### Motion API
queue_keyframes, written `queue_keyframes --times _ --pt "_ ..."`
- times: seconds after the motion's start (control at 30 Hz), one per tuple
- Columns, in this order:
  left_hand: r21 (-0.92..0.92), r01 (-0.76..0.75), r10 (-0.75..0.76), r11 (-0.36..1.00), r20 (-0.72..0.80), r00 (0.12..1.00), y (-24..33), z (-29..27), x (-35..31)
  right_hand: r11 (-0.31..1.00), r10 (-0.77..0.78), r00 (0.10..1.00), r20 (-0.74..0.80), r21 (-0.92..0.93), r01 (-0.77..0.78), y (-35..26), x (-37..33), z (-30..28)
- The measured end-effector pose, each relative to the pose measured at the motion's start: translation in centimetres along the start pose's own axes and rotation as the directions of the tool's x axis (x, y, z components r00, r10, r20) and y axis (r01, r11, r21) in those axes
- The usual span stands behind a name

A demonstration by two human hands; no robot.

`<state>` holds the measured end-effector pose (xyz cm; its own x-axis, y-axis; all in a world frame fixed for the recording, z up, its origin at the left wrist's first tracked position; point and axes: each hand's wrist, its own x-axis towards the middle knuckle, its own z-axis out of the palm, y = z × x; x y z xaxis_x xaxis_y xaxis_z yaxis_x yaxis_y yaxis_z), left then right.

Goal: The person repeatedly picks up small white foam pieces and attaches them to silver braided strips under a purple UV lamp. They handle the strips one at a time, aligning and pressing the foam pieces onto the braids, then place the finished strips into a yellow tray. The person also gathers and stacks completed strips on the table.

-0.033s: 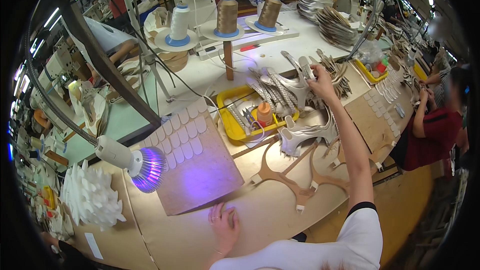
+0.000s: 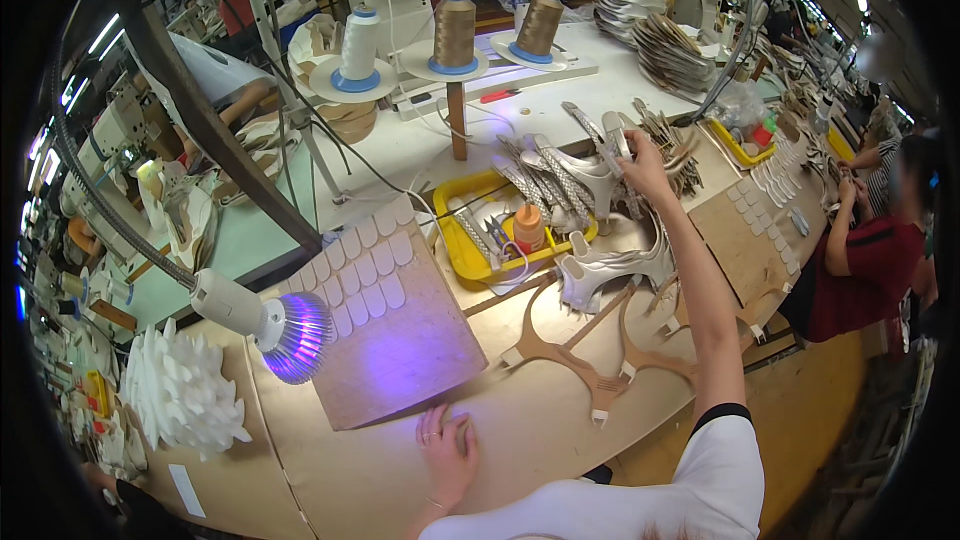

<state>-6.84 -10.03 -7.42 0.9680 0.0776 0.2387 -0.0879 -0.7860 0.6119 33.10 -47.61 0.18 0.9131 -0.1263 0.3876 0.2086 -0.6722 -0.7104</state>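
My right hand (image 2: 645,166) is stretched out to the far side of the table, its fingers closed on a silvery shoe strap piece (image 2: 613,126) above a heap of similar parts. Below that heap lie silvery cut-out shoe uppers (image 2: 610,275) with several straps. My left hand (image 2: 448,450) rests on the tabletop by the near edge of a brown board (image 2: 400,380). Its fingers are loosely bent and apart, with nothing visible in them. White rounded tabs (image 2: 375,265) lie in rows on that board. Tan forked strap pieces (image 2: 565,355) lie to its right.
A yellow tray (image 2: 455,250) holds snips and an orange-capped bottle (image 2: 528,227). Thread cones (image 2: 453,35) stand behind it. A lamp (image 2: 295,340) hangs low over the board's left side, near a pile of white pieces (image 2: 185,395). A co-worker (image 2: 875,260) sits at right.
My right hand and the strap piece in it have shifted very slightly. My left hand stays in place.
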Motion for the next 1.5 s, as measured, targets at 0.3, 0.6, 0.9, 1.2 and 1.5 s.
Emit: queue_keyframes --times 0.3,0.6,0.9,1.2,1.5 --pt "0.024 0.004 -0.004 1.000 0.006 1.000 0.0 0.3 0.9 0.909 0.344 0.882 0.321 -0.348 -0.229 -0.9 6.6 1.4" --pt "0.008 0.011 -0.011 1.000 0.004 1.000 0.0 0.1 0.8 0.767 0.234 0.937 0.258 0.543 -0.341 -0.3 3.3 -1.8" --pt "0.005 -0.014 0.014 1.000 0.000 1.000 0.0 0.1 0.8 0.858 0.150 0.901 0.407 0.399 -0.323 -2.5 -4.5 -4.7" --pt "0.019 -0.020 0.020 1.000 -0.015 1.000 0.0 0.3 0.7 0.969 -0.050 0.907 0.419 0.239 -0.057 -4.9 -1.5 -3.2" --pt "0.021 -0.016 0.016 1.000 0.012 1.000 0.0 0.2 0.8 0.780 0.040 0.957 0.288 -0.607 0.150 -3.8 2.8 4.1"
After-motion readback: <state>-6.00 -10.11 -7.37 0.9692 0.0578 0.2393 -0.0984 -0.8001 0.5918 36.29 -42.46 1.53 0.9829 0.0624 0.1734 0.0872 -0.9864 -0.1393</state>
